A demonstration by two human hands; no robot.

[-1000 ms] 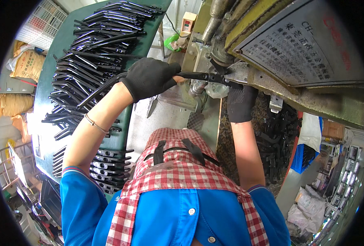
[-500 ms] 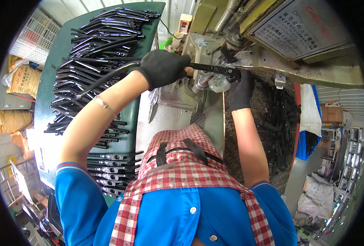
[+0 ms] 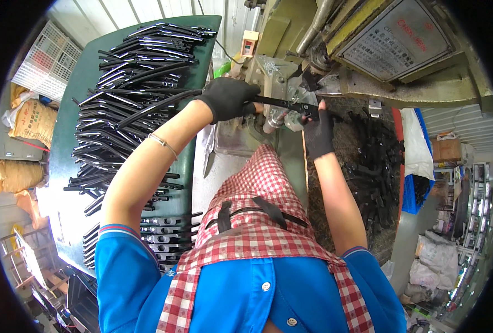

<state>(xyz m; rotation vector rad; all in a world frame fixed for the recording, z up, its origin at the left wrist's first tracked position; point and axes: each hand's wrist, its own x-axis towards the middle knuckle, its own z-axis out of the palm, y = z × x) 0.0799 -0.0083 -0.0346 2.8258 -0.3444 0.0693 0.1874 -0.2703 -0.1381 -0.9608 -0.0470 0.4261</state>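
We see the left hand (image 3: 228, 100) closed around the middle of a long black bar (image 3: 277, 101), while the right hand (image 3: 319, 133) pinches its far end between bare fingertips. One second ago the right hand reached in beneath the machine (image 3: 424, 91) with its fingertips out of our sight; now we see the thumb tip, and the bar's end shows on the near side of the tooling, apparently clear of it. The bent tail of the bar still runs out leftward from the left hand, over the heap of black bars (image 3: 119, 100) on the green desk (image 3: 85, 69), which lies to that hand's left. The view has shifted too, so we see the metal plate (image 3: 393, 41), beyond and to the right of the right hand, smaller than before. To the right of the right hand, we find the pile of dark parts (image 3: 377, 161) as it was.
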